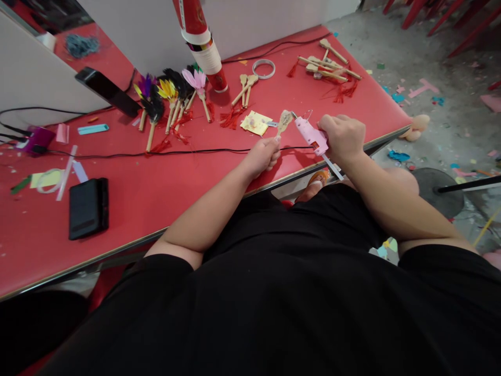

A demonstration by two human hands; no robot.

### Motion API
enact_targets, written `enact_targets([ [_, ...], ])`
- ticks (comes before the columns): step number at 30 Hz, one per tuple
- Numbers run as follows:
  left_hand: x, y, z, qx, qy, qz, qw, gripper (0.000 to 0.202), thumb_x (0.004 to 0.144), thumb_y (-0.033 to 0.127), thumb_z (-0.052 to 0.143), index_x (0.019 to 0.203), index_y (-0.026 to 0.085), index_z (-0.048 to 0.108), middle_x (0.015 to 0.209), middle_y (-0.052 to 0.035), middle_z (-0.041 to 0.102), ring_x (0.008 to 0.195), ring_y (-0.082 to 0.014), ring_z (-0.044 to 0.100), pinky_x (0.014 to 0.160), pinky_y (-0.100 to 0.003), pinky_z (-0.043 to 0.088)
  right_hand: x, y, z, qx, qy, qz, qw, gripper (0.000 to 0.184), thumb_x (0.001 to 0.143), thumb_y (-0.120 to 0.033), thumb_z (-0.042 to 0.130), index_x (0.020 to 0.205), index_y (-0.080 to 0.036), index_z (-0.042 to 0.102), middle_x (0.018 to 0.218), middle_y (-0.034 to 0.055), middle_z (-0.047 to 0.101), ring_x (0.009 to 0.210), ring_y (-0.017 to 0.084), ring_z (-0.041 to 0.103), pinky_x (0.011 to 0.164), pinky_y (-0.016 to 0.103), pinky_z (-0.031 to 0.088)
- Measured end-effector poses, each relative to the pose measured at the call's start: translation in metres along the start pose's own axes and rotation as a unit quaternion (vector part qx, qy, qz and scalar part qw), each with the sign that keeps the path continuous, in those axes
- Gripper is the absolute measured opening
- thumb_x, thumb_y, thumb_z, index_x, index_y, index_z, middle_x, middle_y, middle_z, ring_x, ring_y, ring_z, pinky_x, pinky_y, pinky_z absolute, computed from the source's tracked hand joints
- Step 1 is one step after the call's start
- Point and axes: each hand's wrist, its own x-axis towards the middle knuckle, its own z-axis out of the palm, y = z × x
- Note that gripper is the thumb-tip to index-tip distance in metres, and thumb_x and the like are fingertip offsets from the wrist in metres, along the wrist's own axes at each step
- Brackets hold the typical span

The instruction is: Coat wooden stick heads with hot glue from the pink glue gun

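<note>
My left hand (263, 156) is closed round the lower part of a small stick with a flat, pale tan head (285, 121). In my right hand (343, 138) is a pink hot glue gun (312, 136), with a clear glue stick (332, 167) jutting from its back end. Its metal nozzle meets or nearly meets the stick's head; I cannot tell which. Just left of that head, a yellow paper (256, 123) with smears on it lies on the red table (188, 183). My fingers hide the stick's lower end.
Feather-topped sticks (168, 99) lie at the back left, near stacked paper cups (209, 57). Bare-headed sticks with red tassels (326, 68) are piled at the back right. A tape roll (263, 69), a black phone-like device (88, 208) and a black cord (188, 152) are also on the table.
</note>
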Motion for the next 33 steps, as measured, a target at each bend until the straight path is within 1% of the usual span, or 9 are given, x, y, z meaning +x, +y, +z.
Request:
enact_targets([
  [5,0.001,0.001,0.0,0.007,-0.001,0.0,1.0,0.051,0.124,0.046,0.062,0.085,0.026,0.036,0.063,0.0109,0.031,0.047,-0.0048,0.019,0.048,-0.016,0.012,0.0,0.0,0.0,-0.011,0.001,-0.006,1.0,0.021,0.113,-0.033,0.057,0.107,-0.025,0.076,0.091,0.0081,0.074,0.086,0.024,0.053,0.074,0.041,0.022],
  [10,0.003,-0.002,-0.002,0.008,-0.007,0.004,1.0,0.053,0.124,0.049,0.064,0.085,0.027,0.036,0.062,0.0119,0.03,0.046,-0.0045,0.018,0.048,-0.016,0.012,0.0,0.0,0.001,-0.016,0.003,-0.007,1.0,0.024,0.113,-0.032,0.057,0.109,-0.024,0.079,0.092,0.0077,0.075,0.084,0.024,0.054,0.073,0.041,0.021],
  [14,0.002,-0.001,-0.001,0.012,-0.002,0.003,1.0,0.05,0.126,0.045,0.056,0.084,0.026,0.036,0.061,0.0113,0.031,0.046,-0.005,0.019,0.048,-0.016,0.014,0.001,-0.001,0.003,-0.032,-0.01,-0.005,0.999,0.026,0.114,-0.034,0.057,0.112,-0.022,0.079,0.096,0.0082,0.079,0.085,0.023,0.055,0.072,0.041,0.019],
  [20,0.0,0.001,0.001,0.011,0.007,-0.007,1.0,0.051,0.123,0.047,0.064,0.084,0.026,0.036,0.063,0.0111,0.033,0.047,-0.0051,0.02,0.047,-0.015,0.015,0.0,-0.002,0.001,-0.025,-0.012,-0.002,1.0,0.025,0.116,-0.035,0.055,0.11,-0.024,0.076,0.096,0.0088,0.078,0.087,0.024,0.054,0.074,0.042,0.022],
  [25,0.001,-0.001,0.0,0.011,0.002,0.002,1.0,0.05,0.124,0.045,0.06,0.085,0.026,0.036,0.062,0.0107,0.032,0.047,-0.0051,0.02,0.047,-0.016,0.014,-0.001,-0.004,-0.002,-0.01,-0.017,0.002,1.0,0.025,0.116,-0.034,0.055,0.111,-0.025,0.077,0.096,0.0092,0.078,0.088,0.026,0.058,0.074,0.041,0.022],
  [33,-0.002,0.001,0.002,-0.009,-0.001,-0.013,1.0,0.051,0.122,0.045,0.066,0.085,0.026,0.036,0.06,0.0113,0.031,0.046,-0.0048,0.02,0.047,-0.016,0.012,-0.003,-0.012,-0.004,0.017,-0.017,0.002,1.0,0.022,0.114,-0.033,0.056,0.109,-0.027,0.076,0.093,0.0094,0.078,0.09,0.028,0.06,0.075,0.04,0.026],
])
